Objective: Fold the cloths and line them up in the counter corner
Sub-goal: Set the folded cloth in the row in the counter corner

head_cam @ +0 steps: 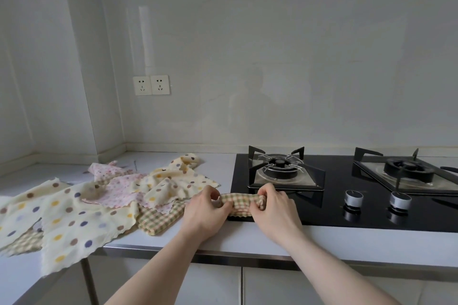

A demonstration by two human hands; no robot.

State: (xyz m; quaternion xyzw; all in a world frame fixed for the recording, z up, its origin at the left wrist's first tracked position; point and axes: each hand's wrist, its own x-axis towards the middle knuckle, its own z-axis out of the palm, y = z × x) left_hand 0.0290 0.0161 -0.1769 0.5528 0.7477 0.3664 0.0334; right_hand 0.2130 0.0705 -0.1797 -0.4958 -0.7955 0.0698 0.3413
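A small green-and-orange checked cloth [238,202] is bunched into a narrow band at the front left edge of the black hob. My left hand [207,208] pinches its left end and my right hand [273,207] pinches its right end. Left of my hands lies a loose heap of unfolded cloths: a big cream cloth with coloured dots [71,220] hanging over the counter's front edge, a pink dotted cloth [119,188], a cream cloth with bear prints [178,181] and another checked cloth [158,220]. The counter corner [124,153] is at the back left.
The black glass gas hob [329,213] fills the counter's right side, with two burners [280,168] and two silver knobs [353,199] near its front. Two wall sockets [151,85] sit above the corner. White cabinet doors are below the counter's edge.
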